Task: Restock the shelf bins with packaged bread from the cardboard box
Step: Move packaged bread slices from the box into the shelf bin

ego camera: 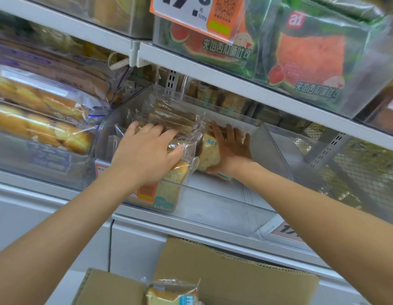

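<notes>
A clear plastic shelf bin (224, 208) on the middle shelf holds several packaged bread loaves in clear wrap. My left hand (147, 150) lies on top of the packs at the bin's left, fingers spread and pressing the wrap. My right hand (233, 146) presses flat against the side of a bread pack (210, 150), fingers straight and pointing up. Another bread pack (169, 190) stands at the bin's front under my left wrist. At the bottom of the view the open cardboard box (224, 276) shows one bread pack (173, 293) inside.
The right half of the bin is bare. Left of it sits a bin of long bread loaves (37, 119). Above, a shelf carries watermelon toast packs (310, 58) and an orange price tag (197, 14). A wire mesh panel (356, 172) stands at the right.
</notes>
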`<act>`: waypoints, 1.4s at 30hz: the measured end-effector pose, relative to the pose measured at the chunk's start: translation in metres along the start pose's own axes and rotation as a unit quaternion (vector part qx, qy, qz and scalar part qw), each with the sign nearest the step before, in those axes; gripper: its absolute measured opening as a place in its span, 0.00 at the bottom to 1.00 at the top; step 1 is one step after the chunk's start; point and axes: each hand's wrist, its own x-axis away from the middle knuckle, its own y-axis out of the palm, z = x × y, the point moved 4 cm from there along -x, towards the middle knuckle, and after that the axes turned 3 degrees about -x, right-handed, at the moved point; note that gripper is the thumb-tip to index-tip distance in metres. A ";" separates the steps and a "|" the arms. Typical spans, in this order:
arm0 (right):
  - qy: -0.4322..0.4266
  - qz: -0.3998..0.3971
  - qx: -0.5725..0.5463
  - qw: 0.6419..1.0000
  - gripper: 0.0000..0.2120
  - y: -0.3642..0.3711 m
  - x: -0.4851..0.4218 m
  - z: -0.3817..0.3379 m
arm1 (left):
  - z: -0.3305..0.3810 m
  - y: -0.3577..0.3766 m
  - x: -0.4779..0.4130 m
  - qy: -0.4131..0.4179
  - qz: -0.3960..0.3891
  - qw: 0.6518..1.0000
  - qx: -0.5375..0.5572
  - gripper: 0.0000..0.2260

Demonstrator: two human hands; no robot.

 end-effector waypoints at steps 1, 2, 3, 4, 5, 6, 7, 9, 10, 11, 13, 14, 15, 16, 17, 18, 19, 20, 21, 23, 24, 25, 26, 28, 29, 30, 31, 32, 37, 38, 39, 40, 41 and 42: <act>-0.003 0.000 0.000 1.000 0.64 0.001 0.000 0.000 | 0.000 0.000 0.000 0.000 -0.004 1.000 0.000 0.35; -0.005 0.000 -0.002 1.000 0.64 0.002 0.001 0.000 | -0.001 0.000 0.000 -0.001 -0.007 1.000 0.000 0.35; -0.007 -0.002 -0.011 1.000 0.65 0.002 0.002 0.001 | -0.001 0.000 0.000 -0.001 -0.010 1.000 -0.001 0.34; -0.008 -0.005 -0.023 1.000 0.65 0.002 0.002 0.002 | -0.001 0.000 0.000 0.001 -0.012 1.000 -0.002 0.34; -0.013 -0.007 -0.035 0.999 0.65 0.001 0.003 0.002 | 0.000 -0.001 0.001 0.002 -0.014 1.000 -0.002 0.34; -0.021 -0.007 -0.044 0.999 0.64 0.001 0.006 0.002 | 0.000 -0.001 0.001 0.003 -0.017 1.000 0.001 0.33; -0.033 -0.004 -0.051 0.998 0.63 0.000 0.010 0.001 | 0.000 0.000 0.001 0.005 -0.022 1.000 0.004 0.32; -0.052 0.014 -0.077 0.996 0.59 -0.006 0.020 0.002 | -0.002 0.000 -0.001 0.001 -0.032 0.999 0.026 0.29; -0.059 0.027 -0.100 0.993 0.55 -0.011 0.026 0.003 | -0.002 -0.002 -0.001 -0.004 -0.031 0.999 0.039 0.27; -0.067 0.049 -0.129 0.988 0.52 -0.017 0.033 0.006 | 0.000 -0.006 -0.001 -0.007 -0.022 0.999 0.041 0.25; -0.081 0.088 -0.190 0.975 0.45 -0.030 0.051 0.009 | 0.008 -0.017 0.003 -0.010 0.014 1.000 0.022 0.22; -0.083 0.091 -0.218 0.968 0.41 -0.037 0.062 0.009 | 0.016 -0.026 0.007 -0.018 0.034 0.999 0.027 0.20; -0.082 0.091 -0.240 0.963 0.36 -0.042 0.074 0.010 | 0.025 -0.036 0.014 -0.031 0.051 0.997 0.043 0.18; -0.080 0.098 -0.255 0.959 0.31 -0.047 0.089 0.011 | 0.036 -0.045 0.021 -0.039 0.065 0.995 0.062 0.15; -0.078 0.111 -0.264 0.955 0.25 -0.053 0.105 0.011 | 0.050 -0.053 0.031 -0.041 0.072 0.993 0.078 0.11; -0.079 0.122 -0.279 0.949 0.20 -0.058 0.123 0.011 | 0.064 -0.061 0.043 -0.041 0.071 0.992 0.098 0.08; -0.079 0.124 -0.303 0.942 0.15 -0.059 0.141 0.010 | 0.075 -0.064 0.057 -0.043 0.056 0.990 0.123 0.06; -0.078 0.117 -0.333 0.932 0.11 -0.057 0.160 0.009 | 0.084 -0.062 0.073 -0.047 0.026 0.987 0.150 0.04; -0.070 0.099 -0.361 0.925 0.09 -0.049 0.179 0.007 | 0.091 -0.057 0.092 -0.057 -0.014 0.984 0.168 0.04; -0.048 0.026 -0.391 0.919 0.07 -0.021 0.215 0.005 | 0.095 -0.035 0.131 -0.078 -0.104 0.976 0.174 0.04; -0.041 -0.022 -0.396 0.917 0.08 -0.002 0.234 0.002 | 0.093 -0.022 0.152 -0.091 -0.146 0.969 0.177 0.04; -0.034 -0.067 -0.398 0.914 0.09 0.018 0.251 0.001 | 0.087 -0.010 0.174 -0.106 -0.181 0.960 0.183 0.04; -0.019 -0.108 -0.403 0.909 0.12 0.037 0.267 -0.001 | 0.080 0.003 0.194 -0.123 -0.210 0.951 0.190 0.03; 0.037 -0.186 -0.421 0.887 0.18 0.080 0.287 -0.003 | 0.061 0.021 0.226 -0.157 -0.241 0.937 0.198 0.03; 0.069 -0.221 -0.429 0.873 0.22 0.100 0.292 -0.007 | 0.052 0.027 0.236 -0.172 -0.248 0.931 0.205 0.02; 0.098 -0.252 -0.442 0.855 0.26 0.117 0.297 -0.015 | 0.046 0.032 0.242 -0.182 -0.254 0.925 0.216 0.02; 0.127 -0.278 -0.467 0.830 0.31 0.134 0.299 -0.025 | 0.043 0.035 0.244 -0.186 -0.259 0.921 0.225 0.02; 0.156 -0.294 -0.498 0.800 0.35 0.146 0.302 -0.036 | 0.041 0.039 0.243 -0.186 -0.261 0.918 0.232 0.01; 0.192 -0.247 -0.557 0.770 0.18 0.187 0.300 -0.064 | 0.044 0.047 0.233 -0.212 -0.258 0.902 0.273 0.02; 0.182 -0.239 -0.566 0.768 0.15 0.182 0.299 -0.061 | 0.045 0.049 0.234 -0.215 -0.264 0.900 0.272 0.03; 0.168 -0.230 -0.576 0.766 0.14 0.176 0.296 -0.055 | 0.046 0.049 0.235 -0.219 -0.264 0.900 0.268 0.03; 0.153 -0.209 -0.587 0.767 0.14 0.163 0.292 -0.048 | 0.044 0.051 0.236 -0.234 -0.258 0.899 0.265 0.04; 0.147 -0.182 -0.605 0.761 0.13 0.151 0.287 -0.038 | 0.041 0.052 0.237 -0.261 -0.246 0.894 0.269 0.05; 0.151 -0.154 -0.634 0.743 0.12 0.135 0.284 -0.027 | 0.039 0.052 0.239 -0.303 -0.236 0.879 0.282 0.08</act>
